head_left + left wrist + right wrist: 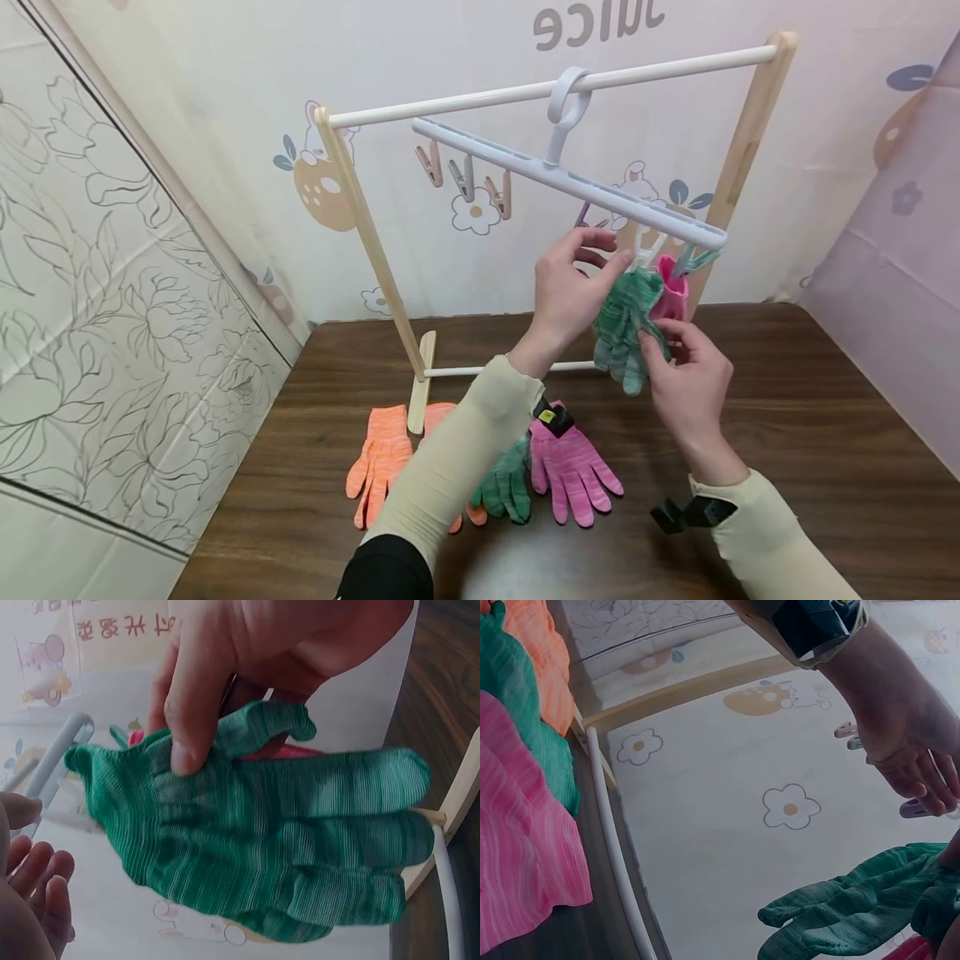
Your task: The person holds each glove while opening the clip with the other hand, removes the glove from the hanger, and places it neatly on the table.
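In the head view, your right hand [693, 379] is pinching the green glove [622, 321] below the hanger's [513, 162] right end; your left hand [572, 287] is hovering beside a white clip [643, 257] under the hanger, grasping nothing visible. In the left wrist view, your right hand is gripping the glove near its cuff. In the right wrist view, a pink glove [525, 840] and an orange glove [546, 667] are lying well below the hanger.

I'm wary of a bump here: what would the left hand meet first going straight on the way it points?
Probably the white clothespin under the hanger bar, ahead of the left hand; the held green glove is just below it. Depth there is hard to judge.
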A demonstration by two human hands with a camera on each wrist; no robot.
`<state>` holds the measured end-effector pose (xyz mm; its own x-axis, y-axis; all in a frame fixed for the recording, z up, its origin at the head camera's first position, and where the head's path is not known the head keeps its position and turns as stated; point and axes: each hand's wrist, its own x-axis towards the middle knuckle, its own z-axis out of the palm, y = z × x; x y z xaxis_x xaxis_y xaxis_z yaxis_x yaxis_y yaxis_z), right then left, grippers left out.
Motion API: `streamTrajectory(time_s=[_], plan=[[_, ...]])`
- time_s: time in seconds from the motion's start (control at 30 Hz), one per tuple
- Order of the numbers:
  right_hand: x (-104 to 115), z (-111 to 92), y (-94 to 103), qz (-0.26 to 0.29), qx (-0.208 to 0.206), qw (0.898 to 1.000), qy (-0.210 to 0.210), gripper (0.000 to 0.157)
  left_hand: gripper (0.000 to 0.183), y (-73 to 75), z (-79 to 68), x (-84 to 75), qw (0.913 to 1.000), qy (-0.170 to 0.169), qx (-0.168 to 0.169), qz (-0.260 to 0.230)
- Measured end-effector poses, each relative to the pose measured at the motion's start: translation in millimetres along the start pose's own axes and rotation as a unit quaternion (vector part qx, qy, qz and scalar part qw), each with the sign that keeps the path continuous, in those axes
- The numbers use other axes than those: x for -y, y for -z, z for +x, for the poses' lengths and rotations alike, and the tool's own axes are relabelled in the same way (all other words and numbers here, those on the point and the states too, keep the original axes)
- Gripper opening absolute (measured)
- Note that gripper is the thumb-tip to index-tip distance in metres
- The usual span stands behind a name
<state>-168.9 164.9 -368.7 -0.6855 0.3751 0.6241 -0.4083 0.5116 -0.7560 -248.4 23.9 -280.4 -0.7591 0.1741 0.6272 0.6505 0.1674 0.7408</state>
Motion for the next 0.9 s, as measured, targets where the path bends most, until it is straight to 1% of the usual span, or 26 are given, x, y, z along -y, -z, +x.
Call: streamTrajectory(time_s=[0.07,0.17,0.33,0.57,0.7,0.8,0.9], plan=[[2,-1,-0.2,-0.002,0.005,1.0,0.005,0.021,0.029,-2.8,-0.4,-2.0,1.0,-0.002,0.008,0.005],[5,-2,-1.0,0.001,0.012,1.0,0.013,0.02,0.031,-7.5,-0.6,-3.8,0.9999,-0.004,0.009,0.012],[7,-2,-4.1,0.009,0.016,0.999,0.035,0.018,0.033,-14.7,0.6,-7.1,0.9994,0.0,-0.004,0.035],[7,-5,-8.8,0.004,0.016,0.997,0.071,0.016,0.037,-22.5,5.7,-9.8,0.9925,-0.022,-0.023,0.118],[8,-4,-9.9,0.004,0.023,0.997,0.075,0.015,0.037,-25.1,9.0,-10.9,0.9921,-0.024,-0.026,0.12],[8,-3,-9.3,0.005,0.029,0.997,0.071,0.014,0.035,-26.2,10.5,-11.2,0.9926,-0.022,-0.031,0.115],[8,-3,-8.1,0.003,0.032,0.997,0.065,0.014,0.031,-26.8,10.5,-11.0,0.9923,-0.03,-0.036,0.115]])
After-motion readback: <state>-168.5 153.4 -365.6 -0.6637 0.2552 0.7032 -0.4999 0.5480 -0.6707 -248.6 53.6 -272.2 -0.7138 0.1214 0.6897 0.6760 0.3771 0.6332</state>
